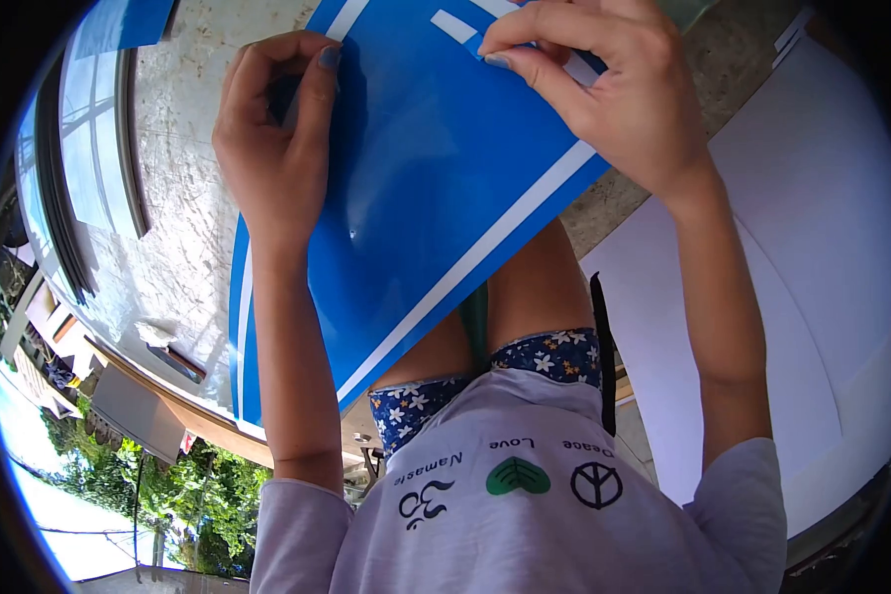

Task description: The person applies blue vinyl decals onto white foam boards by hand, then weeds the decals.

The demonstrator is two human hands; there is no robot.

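Note:
A glossy blue sheet with white stripes [416, 148] spreads across the worktable and hangs over its near edge above my lap. My left hand [277, 129] is at the sheet's left side, with thumb and forefinger pinched together at a white stripe near the top. Whether a piece of film is between those fingertips cannot be made out. My right hand [614, 79] is closed in a pinch on a small blue film strip [478, 45] at the upper right of the sheet. A short white stripe [452, 27] lies just beside those fingertips.
The worktable [183, 129] has a scuffed, shiny pale surface. Dark-edged panels [99, 139] lie at the left, and a small dark tool [175, 362] sits near the left edge. Large white sheets [792, 218] stand at my right. Greenery shows at lower left.

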